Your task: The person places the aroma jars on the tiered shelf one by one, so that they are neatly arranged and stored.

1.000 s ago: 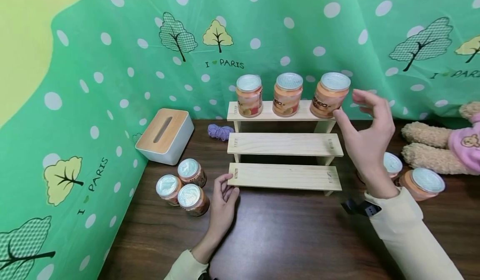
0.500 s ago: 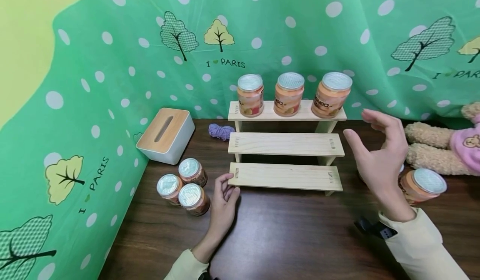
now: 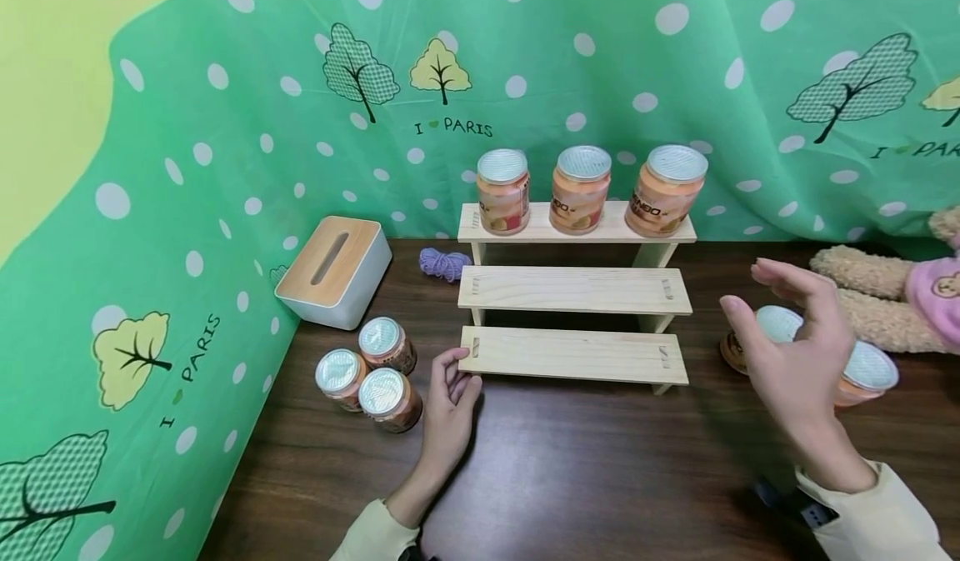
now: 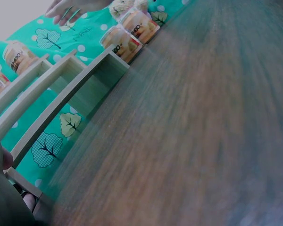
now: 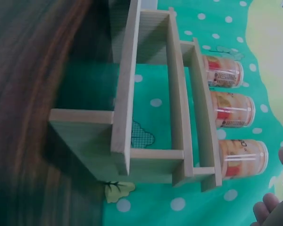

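A three-step wooden rack (image 3: 573, 353) stands on the table. My left hand (image 3: 447, 415) holds the left end of its lowest step, fingers curled at the edge; in the left wrist view, fingertips show on both sides of that end. Three orange-labelled jars with pale lids line the top step: a left jar (image 3: 503, 198), a middle jar (image 3: 580, 194) and a right jar (image 3: 664, 198). My right hand (image 3: 802, 361) hovers with thumb and fingers spread apart and nothing between them. Behind it, partly covered, are two more jars, one with its lid (image 3: 778, 324) showing, the other jar (image 3: 862, 386) farther right.
Three jars (image 3: 388, 398) cluster left of my left hand. Behind them are a wood-topped tissue box (image 3: 333, 273) and a purple yarn bundle (image 3: 444, 264). A plush toy (image 3: 873, 294) lies at the right. Green printed cloth (image 3: 300, 127) hangs behind the table.
My right hand has let go of the right jar on the top step and moved right and down towards the jars on the table. My left hand has stayed at the rack.
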Demonstrator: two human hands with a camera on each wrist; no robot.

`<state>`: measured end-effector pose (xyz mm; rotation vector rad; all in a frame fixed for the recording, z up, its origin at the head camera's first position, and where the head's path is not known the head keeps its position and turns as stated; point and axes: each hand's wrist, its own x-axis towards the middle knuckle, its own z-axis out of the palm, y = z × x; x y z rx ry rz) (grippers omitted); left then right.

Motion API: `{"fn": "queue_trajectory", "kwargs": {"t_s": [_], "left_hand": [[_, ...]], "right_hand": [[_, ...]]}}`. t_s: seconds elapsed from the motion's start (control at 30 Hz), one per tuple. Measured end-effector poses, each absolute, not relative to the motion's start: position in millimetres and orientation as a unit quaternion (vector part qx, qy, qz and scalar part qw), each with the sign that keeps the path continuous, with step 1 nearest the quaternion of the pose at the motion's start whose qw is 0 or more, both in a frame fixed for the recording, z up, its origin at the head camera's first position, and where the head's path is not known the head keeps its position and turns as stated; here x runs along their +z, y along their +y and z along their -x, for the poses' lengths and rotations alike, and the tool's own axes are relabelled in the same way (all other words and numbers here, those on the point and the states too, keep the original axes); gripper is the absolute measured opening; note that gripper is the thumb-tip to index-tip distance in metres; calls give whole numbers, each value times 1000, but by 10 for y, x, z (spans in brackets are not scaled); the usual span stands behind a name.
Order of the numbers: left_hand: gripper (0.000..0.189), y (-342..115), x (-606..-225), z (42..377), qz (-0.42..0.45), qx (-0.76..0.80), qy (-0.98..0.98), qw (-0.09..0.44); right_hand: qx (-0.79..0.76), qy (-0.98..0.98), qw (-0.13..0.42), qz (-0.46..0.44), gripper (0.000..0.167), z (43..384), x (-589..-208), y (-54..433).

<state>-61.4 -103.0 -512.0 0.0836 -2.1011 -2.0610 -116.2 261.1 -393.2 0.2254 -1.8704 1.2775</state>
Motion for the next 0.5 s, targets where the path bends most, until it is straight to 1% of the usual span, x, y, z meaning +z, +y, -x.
{"fn": "queue_trajectory", "kwargs": {"t_s": [0.27, 0.5], "left_hand": [[41, -1044, -5132, 609, -25, -693, -714, 99], [41, -1046, -5127, 608, -22, -693, -713, 101]], "right_hand": [[544, -729, 410, -68, 44, 992, -3954, 2743], [536, -722, 431, -72, 43, 861, -3910, 2780]]}}
